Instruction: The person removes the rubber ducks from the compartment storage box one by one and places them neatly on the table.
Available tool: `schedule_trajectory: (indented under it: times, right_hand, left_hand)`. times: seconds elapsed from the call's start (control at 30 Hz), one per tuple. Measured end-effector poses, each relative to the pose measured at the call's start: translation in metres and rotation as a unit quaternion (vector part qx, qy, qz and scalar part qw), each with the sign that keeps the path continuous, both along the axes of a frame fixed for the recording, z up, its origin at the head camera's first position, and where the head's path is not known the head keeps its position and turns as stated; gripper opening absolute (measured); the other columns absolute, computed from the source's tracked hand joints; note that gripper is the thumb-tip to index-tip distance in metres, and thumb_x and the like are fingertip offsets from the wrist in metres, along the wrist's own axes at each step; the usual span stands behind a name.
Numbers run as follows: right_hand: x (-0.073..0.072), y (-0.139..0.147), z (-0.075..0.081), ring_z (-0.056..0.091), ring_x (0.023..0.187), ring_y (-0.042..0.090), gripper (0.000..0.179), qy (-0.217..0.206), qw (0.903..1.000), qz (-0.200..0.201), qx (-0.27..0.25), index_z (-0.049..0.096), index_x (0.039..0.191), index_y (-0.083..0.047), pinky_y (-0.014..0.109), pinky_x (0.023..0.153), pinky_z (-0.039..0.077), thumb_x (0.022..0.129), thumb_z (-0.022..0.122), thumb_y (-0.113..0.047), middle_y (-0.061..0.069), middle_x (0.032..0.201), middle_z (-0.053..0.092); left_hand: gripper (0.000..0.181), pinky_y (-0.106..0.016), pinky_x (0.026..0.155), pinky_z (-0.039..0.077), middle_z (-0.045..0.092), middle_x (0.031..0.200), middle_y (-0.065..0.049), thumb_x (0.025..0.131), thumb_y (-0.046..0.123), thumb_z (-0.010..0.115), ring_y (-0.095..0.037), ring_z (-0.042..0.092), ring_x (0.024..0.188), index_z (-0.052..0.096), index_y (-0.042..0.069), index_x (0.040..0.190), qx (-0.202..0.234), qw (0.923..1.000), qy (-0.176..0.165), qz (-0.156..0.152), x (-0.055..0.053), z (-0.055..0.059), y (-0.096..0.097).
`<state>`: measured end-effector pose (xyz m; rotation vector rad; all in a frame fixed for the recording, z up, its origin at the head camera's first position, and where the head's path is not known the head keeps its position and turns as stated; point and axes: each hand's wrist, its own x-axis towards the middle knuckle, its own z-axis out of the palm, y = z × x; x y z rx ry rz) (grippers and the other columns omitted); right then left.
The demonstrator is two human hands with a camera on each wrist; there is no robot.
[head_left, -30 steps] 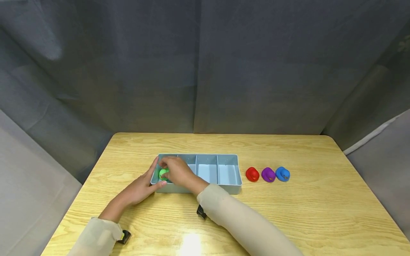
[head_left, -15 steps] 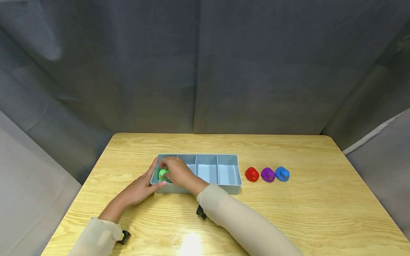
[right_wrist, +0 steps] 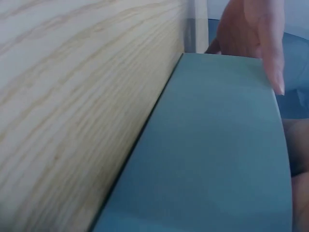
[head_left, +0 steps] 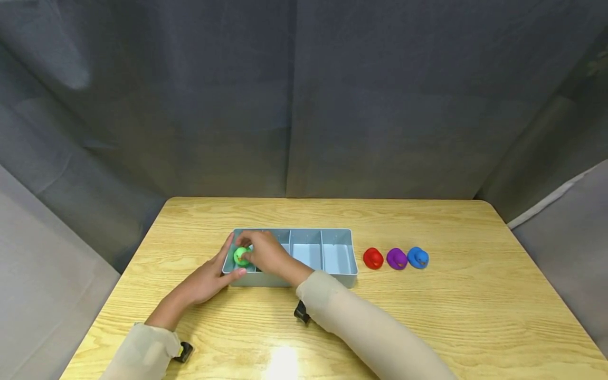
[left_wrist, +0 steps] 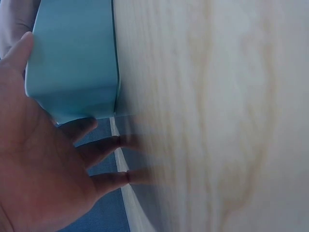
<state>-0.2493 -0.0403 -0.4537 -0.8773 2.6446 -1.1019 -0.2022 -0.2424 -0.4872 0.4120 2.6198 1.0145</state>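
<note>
In the head view a grey-blue tray (head_left: 306,281) with compartments in a row stands on the table. My right hand (head_left: 268,255) reaches over its front wall and pinches a green rubber duck (head_left: 240,257) in the leftmost compartment; part of the duck is behind the fingers. My left hand (head_left: 204,281) rests at the tray's left end, thumb on the front rim and straight fingers along the end wall. The left wrist view shows the left hand's palm (left_wrist: 38,159) with spread fingers by the tray's corner. In the right wrist view the tray wall (right_wrist: 207,145) hides the duck.
Right of the tray a red duck (head_left: 373,258), a purple duck (head_left: 397,258) and a blue duck (head_left: 418,257) sit in a row on the wooden table (head_left: 456,311). Dark curtains (head_left: 380,105) hang behind the table's back edge.
The right hand has shifted slightly, and more of the green duck shows, a little higher in the head view. My left hand stays at the tray's end.
</note>
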Motion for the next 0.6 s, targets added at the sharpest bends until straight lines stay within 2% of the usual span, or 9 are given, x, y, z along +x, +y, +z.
schedule_trajectory:
  times: [0.07,0.23,0.43,0.6]
  right_hand:
    - [-0.001,0.002,0.002,0.068,0.112,0.014,0.027,-0.004,0.9999,0.001,-0.012,0.071,0.119,-0.01,0.027,0.098,0.053,0.093,0.076,-0.004,0.0,0.117,0.074]
    - [-0.002,0.007,0.006,0.069,0.112,0.013,0.027,-0.004,0.9994,0.004,-0.035,0.071,0.12,-0.009,0.033,0.105,0.05,0.093,0.076,-0.005,0.0,0.118,0.074]
    - [-0.003,0.013,0.01,0.068,0.112,0.013,0.028,-0.019,0.9985,0.0,-0.051,0.071,0.123,-0.011,0.028,0.098,0.053,0.095,0.075,-0.011,-0.002,0.12,0.073]
    - [-0.004,0.018,0.014,0.067,0.111,0.014,0.028,-0.032,0.9966,-0.006,-0.076,0.07,0.124,-0.009,0.032,0.098,0.054,0.097,0.073,-0.008,-0.001,0.119,0.073]
  left_hand:
    - [0.094,-0.046,0.088,0.049,0.022,0.167,-0.026,0.104,0.057,0.052,-0.022,0.064,0.098,-0.02,0.04,0.161,-0.002,1.0,0.001,0.0,0.0,0.001,0.0]
    - [0.094,-0.047,0.089,0.049,0.021,0.167,-0.026,0.104,0.058,0.052,-0.026,0.062,0.104,-0.021,0.038,0.161,-0.005,1.0,0.002,-0.002,0.0,0.001,0.0]
    - [0.095,-0.051,0.092,0.049,0.019,0.168,-0.026,0.104,0.058,0.051,-0.03,0.062,0.112,-0.021,0.037,0.162,-0.003,1.0,0.006,-0.003,0.0,0.001,0.0]
    - [0.094,-0.056,0.098,0.049,0.017,0.168,-0.026,0.105,0.055,0.052,-0.038,0.057,0.127,-0.022,0.037,0.162,-0.001,1.0,0.005,-0.002,0.001,0.0,0.001]
